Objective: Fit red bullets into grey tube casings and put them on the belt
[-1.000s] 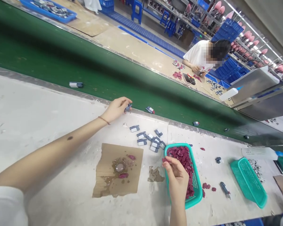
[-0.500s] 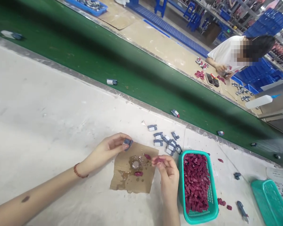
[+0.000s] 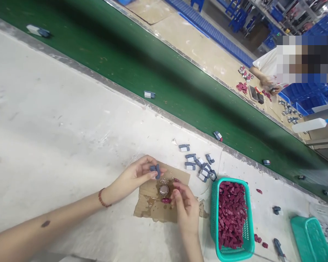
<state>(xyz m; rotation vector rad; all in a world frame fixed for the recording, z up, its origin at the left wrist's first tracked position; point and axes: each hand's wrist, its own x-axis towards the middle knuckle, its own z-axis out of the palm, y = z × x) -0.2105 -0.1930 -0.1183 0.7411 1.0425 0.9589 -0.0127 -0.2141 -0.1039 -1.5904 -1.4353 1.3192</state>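
Note:
Over the left part of a stained brown cardboard sheet (image 3: 146, 209), my left hand (image 3: 138, 174) is closed on a small blue-grey plastic part (image 3: 156, 171). My right hand (image 3: 186, 207) pinches a small dark red piece, mostly hidden by the fingers, at the cardboard's right side. Between the hands lies a round bottle-cap-like dish (image 3: 164, 189) ringed by wet, shiny spots. A red piece (image 3: 166, 200) rests just below that dish. To the right stands a green basket (image 3: 213, 218) full of dark red pieces (image 3: 231, 214).
Several blue-grey and white parts (image 3: 190, 166) lie beyond the cardboard. A green conveyor belt (image 3: 120, 69) carries scattered parts. At right are a second green basket (image 3: 307, 233) and loose red pieces (image 3: 258, 238). Across the belt, a co-worker's hands (image 3: 270, 85) handle parts near a white bottle (image 3: 308, 125).
My left hand has brought the blue-grey part from the belt's edge back to the cardboard. My right hand has moved from the basket leftward to the cardboard with the red piece. The view has shifted.

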